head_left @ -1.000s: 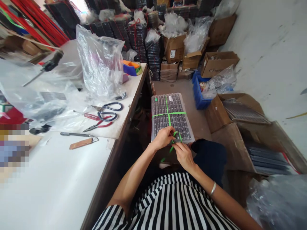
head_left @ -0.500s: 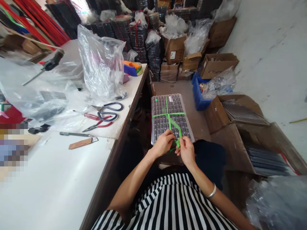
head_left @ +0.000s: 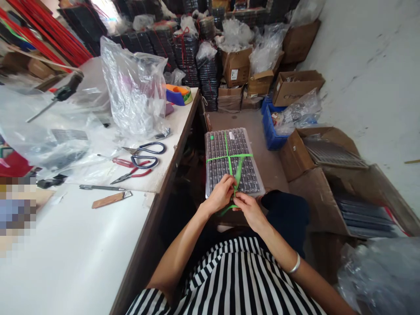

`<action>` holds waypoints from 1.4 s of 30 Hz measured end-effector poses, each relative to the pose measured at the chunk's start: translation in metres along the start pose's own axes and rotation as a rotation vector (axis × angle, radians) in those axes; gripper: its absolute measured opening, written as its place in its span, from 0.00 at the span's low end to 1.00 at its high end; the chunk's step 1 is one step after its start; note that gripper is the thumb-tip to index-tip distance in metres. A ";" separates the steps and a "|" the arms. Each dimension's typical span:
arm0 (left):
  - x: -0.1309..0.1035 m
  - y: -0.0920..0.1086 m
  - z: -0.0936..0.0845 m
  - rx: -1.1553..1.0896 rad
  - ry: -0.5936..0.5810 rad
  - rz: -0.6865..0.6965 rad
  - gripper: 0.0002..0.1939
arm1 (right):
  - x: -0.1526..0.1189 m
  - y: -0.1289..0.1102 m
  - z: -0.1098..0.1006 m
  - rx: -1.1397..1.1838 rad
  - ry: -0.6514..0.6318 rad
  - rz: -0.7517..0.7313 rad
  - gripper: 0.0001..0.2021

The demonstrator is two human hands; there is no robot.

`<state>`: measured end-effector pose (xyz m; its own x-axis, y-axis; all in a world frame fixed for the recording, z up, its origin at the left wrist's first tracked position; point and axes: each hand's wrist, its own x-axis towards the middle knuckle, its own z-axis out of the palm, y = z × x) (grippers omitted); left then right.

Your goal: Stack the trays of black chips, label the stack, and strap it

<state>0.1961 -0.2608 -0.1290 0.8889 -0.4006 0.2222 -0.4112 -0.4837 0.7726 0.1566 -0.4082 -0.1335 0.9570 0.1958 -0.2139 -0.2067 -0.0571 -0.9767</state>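
A tray stack (head_left: 215, 173) in clear plastic, filled with rows of small dark parts, sits in front of my knees. Green ribbon (head_left: 239, 170) crosses over its top, and loose ends come up at the near edge. There my left hand (head_left: 223, 191) pinches the ribbon, fingers closed. Close beside it, my right hand (head_left: 248, 209) also grips the ribbon between thumb and fingers. Part of the ribbon between the hands is hidden by the fingers.
On the white table (head_left: 82, 249) at left lie scissors (head_left: 144, 162), pliers (head_left: 131, 176), a screwdriver (head_left: 121, 162) and a cutter (head_left: 110, 200). A blue crate (head_left: 274, 138) and cardboard boxes (head_left: 297, 155) stand at right. Stacked dark trays (head_left: 209, 83) rise behind.
My hands have drawn closer together at the ribbon, the right one shifting left and slightly down. A loose ribbon end now stands up above them.
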 end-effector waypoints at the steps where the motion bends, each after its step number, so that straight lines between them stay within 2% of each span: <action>1: -0.002 0.002 -0.001 -0.003 -0.002 -0.001 0.12 | 0.000 0.001 0.000 0.055 -0.034 0.020 0.12; 4: -0.012 0.011 -0.006 -0.012 -0.039 0.021 0.12 | 0.000 0.003 -0.003 0.203 -0.079 0.048 0.15; 9: -0.026 0.020 -0.009 -0.011 -0.072 0.052 0.09 | 0.002 0.007 -0.003 0.329 -0.044 0.063 0.15; 12: -0.023 0.015 -0.007 0.015 -0.072 0.048 0.01 | 0.002 0.008 -0.005 0.312 0.012 0.070 0.15; 17: -0.015 -0.007 -0.017 0.061 -0.035 -0.007 0.08 | -0.001 0.023 -0.019 0.209 0.248 0.038 0.17; 21: -0.014 -0.020 -0.025 0.054 -0.016 -0.054 0.08 | -0.006 0.045 -0.024 0.149 0.326 0.056 0.21; 24: -0.015 -0.013 -0.029 0.052 0.002 -0.067 0.10 | -0.006 0.050 -0.026 0.100 0.319 0.052 0.23; 28: -0.022 0.010 -0.029 0.061 0.050 -0.102 0.10 | -0.005 0.043 -0.037 -0.029 0.280 -0.022 0.22; 32: -0.030 0.024 -0.011 0.025 0.048 -0.200 0.12 | -0.002 0.044 -0.042 -0.225 0.294 -0.089 0.25; 35: -0.028 0.024 0.006 0.051 0.140 -0.344 0.14 | 0.005 0.051 -0.039 -0.353 0.334 -0.111 0.29; 37: -0.025 0.023 0.011 0.068 0.201 -0.407 0.14 | 0.011 0.053 -0.038 -0.423 0.350 -0.132 0.30; 39: -0.023 0.022 0.006 0.048 0.198 -0.412 0.15 | 0.014 0.051 -0.040 -0.485 0.338 -0.159 0.31; 42: -0.024 0.024 -0.011 -0.041 0.095 -0.321 0.14 | 0.010 0.041 -0.049 -0.575 0.261 -0.213 0.30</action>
<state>0.1677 -0.2542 -0.1095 0.9873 -0.1577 0.0169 -0.1006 -0.5407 0.8352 0.1678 -0.4567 -0.1747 0.9977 0.0209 0.0640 0.0644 -0.5703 -0.8189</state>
